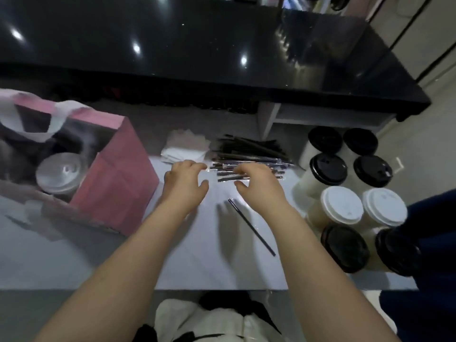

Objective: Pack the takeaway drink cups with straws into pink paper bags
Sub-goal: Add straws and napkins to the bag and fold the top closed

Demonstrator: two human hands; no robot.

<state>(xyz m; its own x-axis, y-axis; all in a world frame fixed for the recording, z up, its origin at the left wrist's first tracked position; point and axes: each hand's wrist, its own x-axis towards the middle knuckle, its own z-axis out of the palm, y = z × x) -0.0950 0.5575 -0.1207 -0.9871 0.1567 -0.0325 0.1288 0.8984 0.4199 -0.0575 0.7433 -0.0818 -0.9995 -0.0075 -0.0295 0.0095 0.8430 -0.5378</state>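
Picking one wrapped straw out of the heap looks to be the step in hand. Both hands hover at the near edge of the heap of thin black plastic straws in clear wrappers (249,154), mid-way across the pale grey worktop (209,262). The left hand (185,180) has loosely curled fingers and holds nothing. The right hand (257,185) has its fingertips on the straws; whether it pinches one I cannot tell. It would be best to pinch a single straw by its end and draw it out lengthwise, so that its neighbours do not drag along. The single loose black straw (251,227) lying nearer looks easier to take. The open pink paper bag (116,178) stands to the left with a pale-lidded cup (61,171) inside. The pale takeaway cups with black and white lids (343,206) stand to the right.
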